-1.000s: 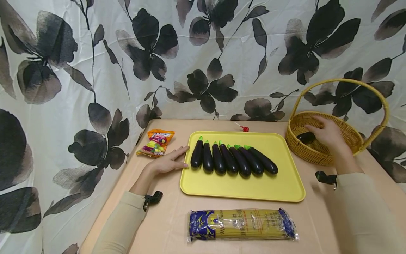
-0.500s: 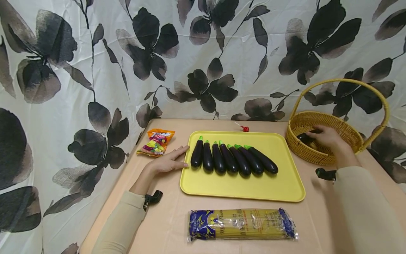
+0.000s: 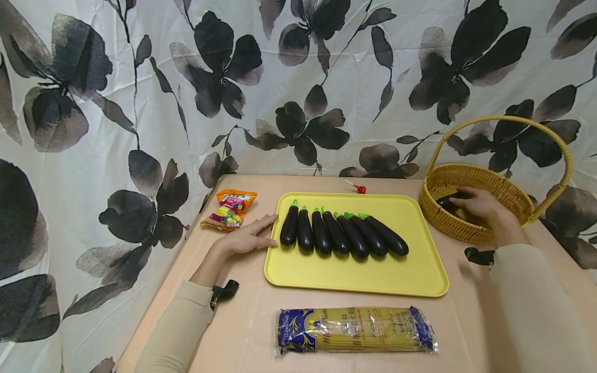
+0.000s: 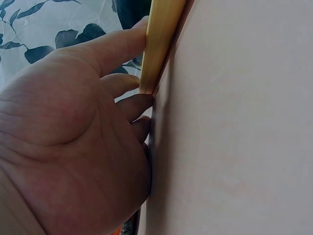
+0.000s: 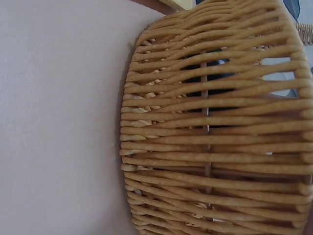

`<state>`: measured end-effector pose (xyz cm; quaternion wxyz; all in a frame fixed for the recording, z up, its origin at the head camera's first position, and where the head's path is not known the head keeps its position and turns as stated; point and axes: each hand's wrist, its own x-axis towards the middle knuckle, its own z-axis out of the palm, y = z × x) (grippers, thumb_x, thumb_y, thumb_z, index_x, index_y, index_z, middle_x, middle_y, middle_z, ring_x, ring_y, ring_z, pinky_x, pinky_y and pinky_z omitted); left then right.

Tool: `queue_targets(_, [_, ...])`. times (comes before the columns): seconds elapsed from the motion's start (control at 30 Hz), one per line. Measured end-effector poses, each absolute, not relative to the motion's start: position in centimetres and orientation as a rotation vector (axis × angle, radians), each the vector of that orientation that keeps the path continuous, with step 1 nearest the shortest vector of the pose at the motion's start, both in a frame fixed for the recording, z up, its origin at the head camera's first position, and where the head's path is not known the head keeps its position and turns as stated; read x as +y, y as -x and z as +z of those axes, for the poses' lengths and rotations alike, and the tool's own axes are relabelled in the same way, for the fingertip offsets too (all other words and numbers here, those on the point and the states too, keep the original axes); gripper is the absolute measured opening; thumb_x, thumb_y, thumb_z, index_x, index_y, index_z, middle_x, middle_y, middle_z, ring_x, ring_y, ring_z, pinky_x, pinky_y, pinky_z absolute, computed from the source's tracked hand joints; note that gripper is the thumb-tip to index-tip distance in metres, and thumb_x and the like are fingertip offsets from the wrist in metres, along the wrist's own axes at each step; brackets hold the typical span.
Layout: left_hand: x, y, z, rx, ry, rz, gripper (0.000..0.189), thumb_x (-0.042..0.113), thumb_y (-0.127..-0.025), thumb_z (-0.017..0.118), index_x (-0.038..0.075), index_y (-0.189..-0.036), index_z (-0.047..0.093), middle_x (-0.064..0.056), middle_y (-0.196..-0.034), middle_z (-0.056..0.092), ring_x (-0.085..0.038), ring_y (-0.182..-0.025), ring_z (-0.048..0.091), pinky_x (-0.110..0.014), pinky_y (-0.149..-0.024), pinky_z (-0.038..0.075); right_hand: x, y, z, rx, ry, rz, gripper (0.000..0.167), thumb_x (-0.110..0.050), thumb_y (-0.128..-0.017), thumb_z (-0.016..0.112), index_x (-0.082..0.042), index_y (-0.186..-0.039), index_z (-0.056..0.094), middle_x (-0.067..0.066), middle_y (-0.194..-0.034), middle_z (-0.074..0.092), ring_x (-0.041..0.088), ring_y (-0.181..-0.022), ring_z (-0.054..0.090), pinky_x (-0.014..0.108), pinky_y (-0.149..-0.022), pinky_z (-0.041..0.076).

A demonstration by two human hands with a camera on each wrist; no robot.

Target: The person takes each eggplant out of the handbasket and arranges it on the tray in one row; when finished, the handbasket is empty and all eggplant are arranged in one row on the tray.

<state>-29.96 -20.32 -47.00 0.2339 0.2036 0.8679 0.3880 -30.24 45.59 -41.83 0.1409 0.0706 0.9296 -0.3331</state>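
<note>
Inside the wicker basket [image 3: 436,223] at the right, my right hand [image 3: 487,207] holds a dark eggplant [image 3: 448,204] with its fingers bent over one end. The right wrist view shows mainly the woven side of the basket [image 5: 215,127], which hides most of that hand. On the yellow tray [image 3: 350,280] several eggplants [image 3: 338,233] lie side by side, green stems toward the back. My left hand [image 3: 244,238] touches the tray's left edge with outstretched fingers and thumb. In the left wrist view those fingers [image 4: 120,49] rest against the yellow edge [image 4: 159,46].
An orange snack bag [image 3: 230,208] lies behind the left hand. Behind the tray is a red lollipop [image 3: 360,189]. A pack of spaghetti [image 3: 359,329] lies in front of the tray. The basket's tall handle [image 3: 510,120] arches above the right hand. A floral cloth [image 3: 261,119] hangs behind the table.
My right hand has lowered into the basket, and its fingers have closed on the eggplant there. The left hand and the tray have stayed where they were.
</note>
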Motion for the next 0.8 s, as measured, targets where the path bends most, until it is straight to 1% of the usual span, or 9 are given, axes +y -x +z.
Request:
queue_targets(0.1, [-20.33, 29.94, -46.95, 2.380, -0.560, 1.065, 0.089, 0.049, -0.095, 0.073, 0.031, -0.167, 0.024, -0.005, -0.177, 0.007, -0.032, -0.163, -0.005, -0.056, -0.131, -0.004, 45.71, 30.02, -41.85, 2.674, -0.227, -0.998, 0.086, -0.052, -0.107, 0.048, 0.002, -0.164, 0.012, 0.045, -0.161, 0.009, 0.061, -0.144, 0.021, 0.077, -0.116, 0.023])
queue_targets(0.17, [-20.32, 29.93, -46.92, 2.379, -0.561, 1.065, 0.089, 0.049, -0.095, 0.073, 0.031, -0.167, 0.024, -0.005, -0.177, 0.007, -0.032, -0.163, -0.005, -0.056, -0.131, -0.004, 45.83, 29.92, -41.89, 2.662, -0.240, -1.022, 0.085, -0.050, -0.107, 0.050, 0.001, -0.164, 0.013, 0.045, -0.161, 0.010, 0.059, -0.141, 0.023, 0.077, -0.115, 0.023])
queue_targets(0.27, [-20.31, 29.91, -46.89, 2.378, -0.564, 1.062, 0.088, 0.048, -0.096, 0.073, 0.030, -0.167, 0.024, -0.006, -0.177, 0.007, -0.031, -0.163, -0.005, -0.056, -0.131, -0.004, 46.06, 29.91, -41.97, 2.639, -0.248, -1.059, 0.083, -0.049, -0.108, 0.048, 0.000, -0.165, 0.013, 0.044, -0.162, 0.007, 0.058, -0.142, 0.020, 0.077, -0.116, 0.021])
queue_targets(0.4, [-20.34, 29.88, -46.90, 2.378, -0.566, 1.067, 0.089, 0.048, -0.095, 0.073, 0.030, -0.167, 0.024, -0.006, -0.176, 0.007, -0.031, -0.163, -0.004, -0.056, -0.131, -0.004, 46.21, 29.99, -41.93, 2.621, -0.245, -1.084, 0.083, -0.051, -0.108, 0.045, 0.000, -0.165, 0.013, 0.043, -0.163, 0.003, 0.062, -0.150, 0.009, 0.078, -0.117, 0.017])
queue_targets(0.63, [-20.32, 29.80, -46.86, 2.365, -0.572, 1.084, 0.089, 0.047, -0.095, 0.073, 0.029, -0.167, 0.024, -0.005, -0.176, 0.008, -0.031, -0.163, -0.005, -0.057, -0.131, -0.005, 46.40, 30.05, -42.21, 2.641, -0.241, -1.075, 0.085, -0.058, -0.107, 0.042, 0.004, -0.162, 0.022, 0.043, -0.161, 0.009, 0.062, -0.145, 0.017, 0.077, -0.115, 0.024])
queue_targets(0.8, [-20.31, 29.72, -46.81, 2.367, -0.569, 1.085, 0.089, 0.048, -0.095, 0.074, 0.030, -0.167, 0.024, -0.006, -0.176, 0.008, -0.032, -0.163, -0.005, -0.057, -0.131, -0.005, 45.99, 30.01, -42.06, 2.652, -0.236, -1.087, 0.084, -0.056, -0.107, 0.043, 0.006, -0.160, 0.023, 0.043, -0.161, 0.009, 0.062, -0.147, 0.013, 0.076, -0.116, 0.021])
